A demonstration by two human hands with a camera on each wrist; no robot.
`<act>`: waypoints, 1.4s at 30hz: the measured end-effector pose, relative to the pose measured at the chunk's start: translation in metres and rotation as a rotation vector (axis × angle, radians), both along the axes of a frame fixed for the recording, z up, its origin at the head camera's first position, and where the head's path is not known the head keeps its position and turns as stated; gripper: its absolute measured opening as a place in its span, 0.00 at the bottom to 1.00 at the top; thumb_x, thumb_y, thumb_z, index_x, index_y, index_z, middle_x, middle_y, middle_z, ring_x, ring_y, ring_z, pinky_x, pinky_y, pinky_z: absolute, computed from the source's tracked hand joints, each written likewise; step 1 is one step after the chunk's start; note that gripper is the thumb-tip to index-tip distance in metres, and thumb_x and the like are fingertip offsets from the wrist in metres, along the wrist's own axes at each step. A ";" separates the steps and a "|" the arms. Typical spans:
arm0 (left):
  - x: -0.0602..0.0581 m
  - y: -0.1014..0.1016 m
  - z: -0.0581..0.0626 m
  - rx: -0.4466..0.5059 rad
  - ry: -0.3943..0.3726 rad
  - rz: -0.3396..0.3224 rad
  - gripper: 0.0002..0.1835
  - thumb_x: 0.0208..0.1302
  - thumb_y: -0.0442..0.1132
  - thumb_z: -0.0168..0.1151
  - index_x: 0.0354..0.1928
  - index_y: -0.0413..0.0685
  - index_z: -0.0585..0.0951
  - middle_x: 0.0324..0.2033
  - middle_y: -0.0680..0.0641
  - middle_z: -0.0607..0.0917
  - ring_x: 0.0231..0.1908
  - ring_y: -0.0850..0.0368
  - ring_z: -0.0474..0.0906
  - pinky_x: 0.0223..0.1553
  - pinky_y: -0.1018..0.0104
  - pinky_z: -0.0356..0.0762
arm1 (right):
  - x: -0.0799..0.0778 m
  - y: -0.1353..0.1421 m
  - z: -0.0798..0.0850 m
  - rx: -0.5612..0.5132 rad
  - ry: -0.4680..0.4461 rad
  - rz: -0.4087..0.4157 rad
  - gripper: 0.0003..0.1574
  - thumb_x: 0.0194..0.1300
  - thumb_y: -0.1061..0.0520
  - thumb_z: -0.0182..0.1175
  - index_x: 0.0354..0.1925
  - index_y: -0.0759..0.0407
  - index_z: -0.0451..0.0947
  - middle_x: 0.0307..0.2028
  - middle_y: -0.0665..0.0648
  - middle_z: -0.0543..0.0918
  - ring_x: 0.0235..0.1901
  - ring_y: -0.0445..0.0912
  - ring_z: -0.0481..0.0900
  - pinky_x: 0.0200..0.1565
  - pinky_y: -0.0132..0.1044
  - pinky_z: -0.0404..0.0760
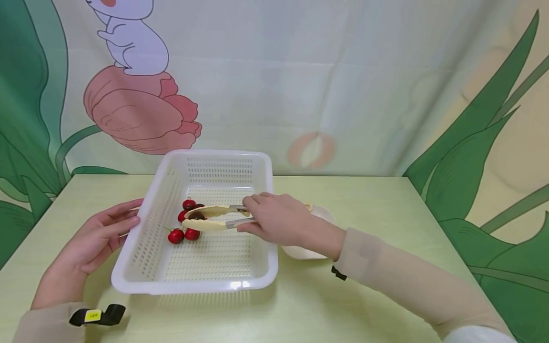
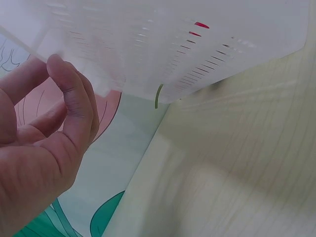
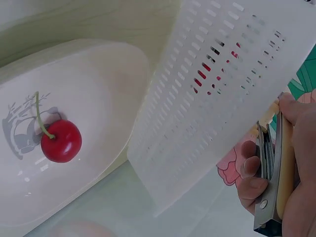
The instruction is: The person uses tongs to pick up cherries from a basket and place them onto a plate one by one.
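My right hand (image 1: 279, 216) grips tongs (image 1: 210, 224) with metal arms and cream scalloped tips, held over the white perforated basket (image 1: 214, 286). The tips lie on both sides of a dark cherry (image 1: 197, 216); whether they squeeze it cannot be told. Several red cherries (image 1: 176, 236) lie around it on the basket's left side. My left hand (image 1: 96, 238) touches the basket's left rim from outside, its fingers loosely bent. A white dish (image 1: 306, 253) stands right of the basket, partly hidden by my right arm. In the right wrist view it holds one red cherry (image 3: 61, 141) with a green stem.
The basket stands on a pale wooden table (image 1: 377, 209). A printed curtain (image 1: 343, 85) hangs behind the table's back edge. Panda artwork (image 3: 22, 131) shows on the dish floor. A green stem (image 2: 158, 96) pokes through the basket's side.
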State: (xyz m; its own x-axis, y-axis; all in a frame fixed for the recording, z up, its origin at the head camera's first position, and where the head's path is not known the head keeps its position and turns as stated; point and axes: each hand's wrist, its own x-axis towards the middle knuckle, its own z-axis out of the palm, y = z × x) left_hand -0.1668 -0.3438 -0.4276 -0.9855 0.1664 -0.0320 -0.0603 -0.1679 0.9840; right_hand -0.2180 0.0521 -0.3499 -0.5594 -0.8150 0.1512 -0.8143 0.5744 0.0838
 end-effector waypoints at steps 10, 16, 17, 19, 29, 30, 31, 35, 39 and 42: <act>0.000 0.000 0.000 0.001 -0.002 -0.002 0.21 0.78 0.31 0.54 0.64 0.63 0.77 0.55 0.58 0.85 0.49 0.55 0.87 0.49 0.62 0.84 | -0.005 0.026 0.004 -0.073 -0.047 -0.032 0.28 0.76 0.34 0.55 0.51 0.57 0.73 0.31 0.48 0.75 0.31 0.42 0.75 0.24 0.37 0.75; 0.000 0.001 -0.001 -0.006 0.005 -0.010 0.21 0.78 0.31 0.54 0.64 0.62 0.77 0.55 0.57 0.85 0.49 0.55 0.87 0.49 0.61 0.84 | -0.005 0.043 0.009 -0.122 -0.090 -0.098 0.29 0.76 0.34 0.55 0.54 0.56 0.74 0.33 0.47 0.76 0.31 0.42 0.74 0.26 0.37 0.76; 0.000 0.001 -0.001 -0.008 0.008 -0.010 0.21 0.78 0.31 0.54 0.64 0.62 0.77 0.55 0.57 0.85 0.49 0.55 0.87 0.49 0.61 0.84 | -0.005 0.046 0.010 -0.130 -0.092 -0.112 0.29 0.75 0.34 0.56 0.54 0.56 0.74 0.34 0.48 0.77 0.31 0.42 0.75 0.26 0.37 0.76; 0.001 0.001 -0.001 -0.017 0.008 -0.005 0.21 0.78 0.32 0.55 0.65 0.62 0.76 0.55 0.58 0.85 0.49 0.55 0.87 0.49 0.61 0.84 | -0.004 0.054 0.011 -0.145 -0.093 -0.140 0.29 0.75 0.34 0.57 0.54 0.56 0.74 0.35 0.48 0.78 0.31 0.42 0.75 0.27 0.38 0.77; 0.000 0.000 0.001 -0.037 0.002 0.011 0.21 0.77 0.32 0.56 0.65 0.63 0.76 0.55 0.59 0.85 0.49 0.56 0.87 0.48 0.61 0.84 | -0.001 0.094 0.016 -0.260 -0.058 -0.222 0.27 0.74 0.34 0.59 0.53 0.55 0.76 0.37 0.48 0.80 0.31 0.42 0.75 0.28 0.39 0.77; 0.000 0.000 0.001 -0.038 0.001 0.011 0.21 0.77 0.32 0.56 0.65 0.63 0.76 0.55 0.59 0.85 0.49 0.56 0.87 0.48 0.61 0.84 | -0.001 0.098 0.017 -0.266 -0.054 -0.227 0.27 0.74 0.34 0.59 0.53 0.54 0.76 0.37 0.48 0.80 0.31 0.42 0.75 0.27 0.39 0.76; 0.000 0.000 0.001 -0.037 0.002 0.010 0.21 0.77 0.32 0.56 0.65 0.62 0.76 0.55 0.58 0.85 0.49 0.56 0.87 0.48 0.61 0.84 | -0.001 0.101 0.017 -0.271 -0.053 -0.235 0.27 0.73 0.34 0.59 0.53 0.54 0.76 0.36 0.48 0.80 0.31 0.42 0.74 0.27 0.39 0.76; 0.000 0.000 0.001 -0.035 0.003 0.007 0.21 0.77 0.32 0.55 0.65 0.62 0.76 0.55 0.58 0.85 0.49 0.56 0.87 0.49 0.62 0.84 | 0.001 0.113 0.016 -0.281 -0.062 -0.266 0.27 0.73 0.35 0.60 0.52 0.54 0.77 0.35 0.46 0.79 0.30 0.42 0.74 0.27 0.39 0.76; 0.000 0.000 0.000 -0.025 0.004 -0.006 0.20 0.78 0.32 0.55 0.64 0.62 0.77 0.54 0.57 0.85 0.48 0.55 0.87 0.49 0.62 0.84 | 0.001 0.124 0.014 -0.286 -0.067 -0.301 0.27 0.72 0.35 0.61 0.52 0.55 0.77 0.35 0.46 0.79 0.30 0.42 0.74 0.29 0.40 0.76; -0.001 0.001 0.001 -0.022 0.009 -0.013 0.20 0.78 0.32 0.55 0.64 0.61 0.77 0.54 0.56 0.85 0.48 0.55 0.87 0.49 0.62 0.84 | 0.001 0.134 0.010 -0.296 -0.074 -0.328 0.28 0.72 0.34 0.60 0.52 0.55 0.77 0.35 0.46 0.79 0.31 0.42 0.75 0.30 0.40 0.77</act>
